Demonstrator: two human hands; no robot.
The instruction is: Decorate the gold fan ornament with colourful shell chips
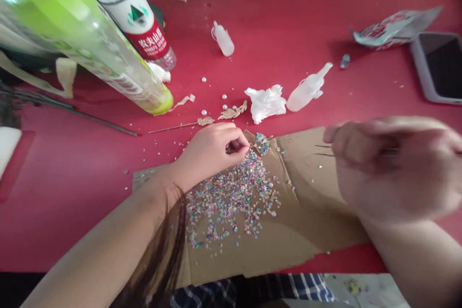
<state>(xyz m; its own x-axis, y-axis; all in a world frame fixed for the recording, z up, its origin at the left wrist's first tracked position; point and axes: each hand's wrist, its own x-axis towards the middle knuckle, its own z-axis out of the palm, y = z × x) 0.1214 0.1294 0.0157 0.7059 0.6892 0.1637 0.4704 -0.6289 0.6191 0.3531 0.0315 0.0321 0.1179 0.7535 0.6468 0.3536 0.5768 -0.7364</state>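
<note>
Checked shirt (306, 288) at the bottom edge, then the big red tabletop (72, 211) with torn cardboard (317, 221) on it! Blurred right hand (393, 168) curls around thin tweezers (324, 150) at three o'clock from the colored chips (231, 202); left hand (211, 151) pinches, fingertips pressed together, a glittery gold ornament (260, 144) at twelve o'clock.
</note>
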